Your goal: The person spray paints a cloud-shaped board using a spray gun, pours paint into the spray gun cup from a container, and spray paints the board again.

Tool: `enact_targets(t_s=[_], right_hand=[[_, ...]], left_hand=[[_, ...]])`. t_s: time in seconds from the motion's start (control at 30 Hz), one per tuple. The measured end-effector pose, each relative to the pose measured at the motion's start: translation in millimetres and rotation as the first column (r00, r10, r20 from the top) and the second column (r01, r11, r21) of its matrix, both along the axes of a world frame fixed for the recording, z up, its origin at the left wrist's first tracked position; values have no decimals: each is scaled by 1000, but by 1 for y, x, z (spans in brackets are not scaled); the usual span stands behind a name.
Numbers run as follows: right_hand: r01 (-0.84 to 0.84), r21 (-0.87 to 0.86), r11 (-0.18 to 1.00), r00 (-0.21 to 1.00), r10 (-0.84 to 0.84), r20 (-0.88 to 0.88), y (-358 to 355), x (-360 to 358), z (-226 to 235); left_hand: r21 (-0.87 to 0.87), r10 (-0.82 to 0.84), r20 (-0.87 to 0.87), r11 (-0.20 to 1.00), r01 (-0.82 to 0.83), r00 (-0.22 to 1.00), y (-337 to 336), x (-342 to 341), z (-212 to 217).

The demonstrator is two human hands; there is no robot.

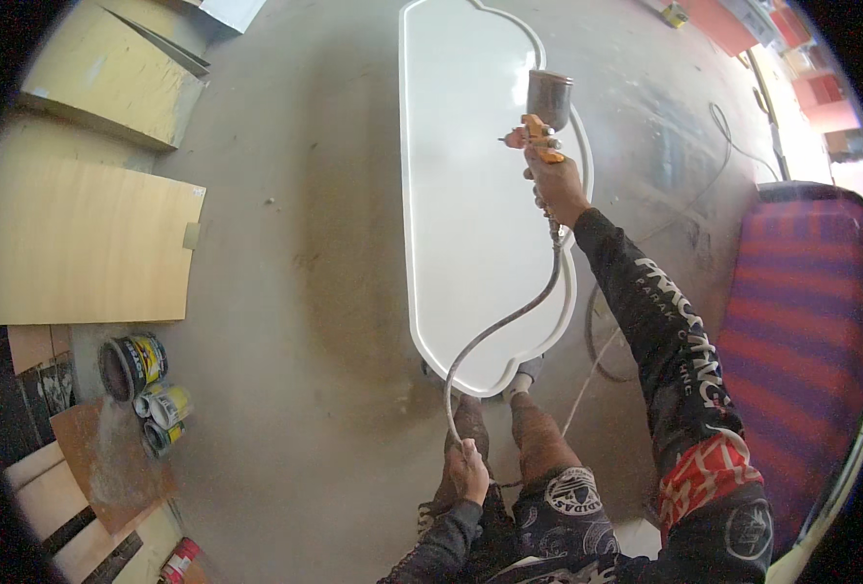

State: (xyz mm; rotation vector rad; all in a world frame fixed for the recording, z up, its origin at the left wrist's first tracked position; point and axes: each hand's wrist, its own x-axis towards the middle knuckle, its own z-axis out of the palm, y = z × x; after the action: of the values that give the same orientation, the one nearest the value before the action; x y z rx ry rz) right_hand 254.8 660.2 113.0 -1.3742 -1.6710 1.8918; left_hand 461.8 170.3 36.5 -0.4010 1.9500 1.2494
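Note:
My right hand (554, 182) is stretched out forward and grips an orange spray gun (538, 136) with a grey metal cup (549, 97) on top. The gun hangs over the right side of a long white panel (460, 214) with a scalloped outline that lies on the concrete floor. A grey air hose (509, 321) drops from the gun, curves across the panel's near end and runs into my left hand (469, 469), which is closed on it low by my knees.
Plywood sheets (81, 243) lie on the floor at left, with several paint cans (149, 384) on their sides below them. A red and purple striped cushion (801, 331) is at right. A loose hose (714, 165) trails across the floor at upper right.

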Motion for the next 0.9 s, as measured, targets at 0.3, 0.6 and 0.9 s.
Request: enact_targets(t_s=[0.3,0.6,0.9], right_hand=[[-109,-104,989,990,98,-103,-12,-16,18],[78,92,993,994,-85,69,25,27,-25],[-48,663,747,844,-325,427,79,66,-30]], left_hand=[[18,31,192,999,-35,981,-7,9,-13],[-33,-70,-86,997,68,994,-22,25,10],[11,-252,-153,967,256,956,-5,0,23]])
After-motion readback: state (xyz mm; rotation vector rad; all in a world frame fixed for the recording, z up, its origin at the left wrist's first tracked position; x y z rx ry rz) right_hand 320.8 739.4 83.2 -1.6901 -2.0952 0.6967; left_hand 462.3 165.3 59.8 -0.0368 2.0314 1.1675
